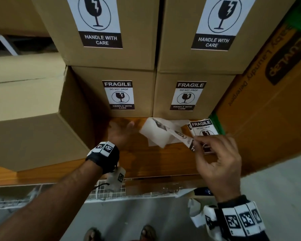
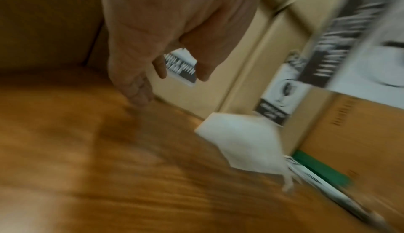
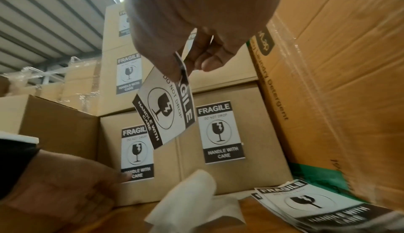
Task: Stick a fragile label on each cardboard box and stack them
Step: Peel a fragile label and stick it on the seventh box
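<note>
- We see a polished orange-brown wooden tabletop (image 1: 146, 164).
- Below it lies a pale grey smooth floor (image 1: 129, 220).
- Overhead, we see a grey corrugated metal roof (image 3: 43, 20) letting daylight in.

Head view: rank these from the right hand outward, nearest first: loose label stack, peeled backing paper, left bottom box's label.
1. Loose label stack: just beyond the right hand, by the fingertips.
2. Peeled backing paper: on the wood, to its left.
3. Left bottom box's label: up-left, farthest.

Labelled boxes (image 1: 111, 94) stand stacked behind the wooden table (image 1: 146, 164); a label stack (image 1: 204, 129) lies at right, backing paper (image 1: 155, 134) to its left.
</note>
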A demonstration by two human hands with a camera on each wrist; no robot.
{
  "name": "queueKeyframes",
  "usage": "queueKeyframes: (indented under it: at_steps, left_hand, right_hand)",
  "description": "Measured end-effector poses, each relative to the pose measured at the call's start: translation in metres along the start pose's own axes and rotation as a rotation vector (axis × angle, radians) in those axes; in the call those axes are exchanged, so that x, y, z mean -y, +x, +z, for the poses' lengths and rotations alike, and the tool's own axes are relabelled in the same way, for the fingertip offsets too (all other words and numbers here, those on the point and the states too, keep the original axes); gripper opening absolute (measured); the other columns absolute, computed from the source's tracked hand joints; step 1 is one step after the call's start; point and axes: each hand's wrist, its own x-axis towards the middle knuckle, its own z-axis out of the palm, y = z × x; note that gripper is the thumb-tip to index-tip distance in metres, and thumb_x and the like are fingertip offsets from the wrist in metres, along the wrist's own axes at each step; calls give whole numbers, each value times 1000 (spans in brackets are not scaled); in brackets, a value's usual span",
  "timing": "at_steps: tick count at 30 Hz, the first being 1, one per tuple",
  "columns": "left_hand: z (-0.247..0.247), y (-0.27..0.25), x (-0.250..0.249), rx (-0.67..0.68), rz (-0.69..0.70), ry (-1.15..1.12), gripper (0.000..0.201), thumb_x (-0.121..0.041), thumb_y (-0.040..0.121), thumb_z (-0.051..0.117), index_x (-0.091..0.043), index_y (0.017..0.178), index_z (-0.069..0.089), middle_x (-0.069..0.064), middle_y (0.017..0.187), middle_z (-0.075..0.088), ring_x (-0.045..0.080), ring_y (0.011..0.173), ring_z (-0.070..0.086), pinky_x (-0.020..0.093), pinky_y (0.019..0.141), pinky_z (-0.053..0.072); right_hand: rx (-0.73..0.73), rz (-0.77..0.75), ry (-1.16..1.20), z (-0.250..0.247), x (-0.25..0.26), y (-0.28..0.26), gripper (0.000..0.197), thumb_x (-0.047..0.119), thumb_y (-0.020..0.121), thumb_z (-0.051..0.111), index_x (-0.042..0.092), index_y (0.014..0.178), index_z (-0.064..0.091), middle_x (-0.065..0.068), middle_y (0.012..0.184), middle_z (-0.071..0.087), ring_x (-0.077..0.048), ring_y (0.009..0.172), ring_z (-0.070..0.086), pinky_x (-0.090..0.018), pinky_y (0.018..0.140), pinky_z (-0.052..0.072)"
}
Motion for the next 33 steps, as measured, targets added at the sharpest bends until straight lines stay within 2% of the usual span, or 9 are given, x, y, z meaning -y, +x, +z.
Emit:
queueKeyframes:
  at_steps: [2,5,10,15,19,22,25,30,33]
  left_hand:
    - [-14,-20,-6,1,199,24,74,-76,83,62,-19,130,55,9,132,59,27,123,59,53,105,49]
    - [-41,-70,-19,78,556,61,19,-44,103,56,-28,111,63,-3,118,60,11,110,60,42,97,52]
    - [-99,-131,-17,139,885,212,44,-36,97,64,-23,139,57,-13,138,55,11,130,51,31,105,44]
    - [-149,-152,5,-60,776,244,71,-57,81,76,-28,139,47,-17,134,51,-1,125,47,21,99,44]
    - [-180,-169,28,-91,775,303,83,-56,81,80,-28,149,42,-16,143,48,0,134,43,21,108,38]
    - [-193,-173,42,-125,789,426,59,-51,89,76,-28,140,56,-12,133,59,5,124,52,34,103,48]
    - [-206,-176,60,-179,779,353,14,-35,96,73,-23,104,71,-14,98,67,4,89,64,34,74,57]
    - [-227,-182,97,-225,511,-43,12,-24,93,76,-16,85,70,-4,82,74,14,75,72,35,65,60]
    - [-247,-175,113,-218,426,-296,15,-21,92,75,-9,86,69,7,88,77,22,81,75,36,69,60]
  right_hand:
    - [70,2,35,6,12,5,19,25,93,66,13,106,72,-1,103,72,-19,98,61,-26,83,46]
    - [184,10,145,18,32,13,13,18,94,66,14,105,70,1,103,65,-16,98,61,-29,81,54]
    - [338,-72,243,41,70,30,16,5,93,70,17,103,67,9,102,57,-2,95,57,-16,80,49]
    - [463,-163,297,67,107,41,14,10,94,66,22,100,66,11,100,56,-8,92,59,-34,76,53]
    - [585,-264,314,82,141,41,15,12,94,65,26,100,64,15,101,53,-6,91,57,-31,75,50]
    - [710,-346,320,95,170,38,16,15,94,62,29,103,62,16,102,51,-9,88,58,-32,70,52]
    - [775,-417,313,109,194,33,20,16,94,62,31,107,59,16,103,49,-9,84,58,-32,66,54]
    - [646,-466,277,137,228,24,56,19,92,72,32,143,52,8,132,47,-8,96,61,-18,70,58]
    - [403,-274,353,149,241,9,60,24,89,77,28,144,55,2,143,44,-3,111,53,-12,82,53]
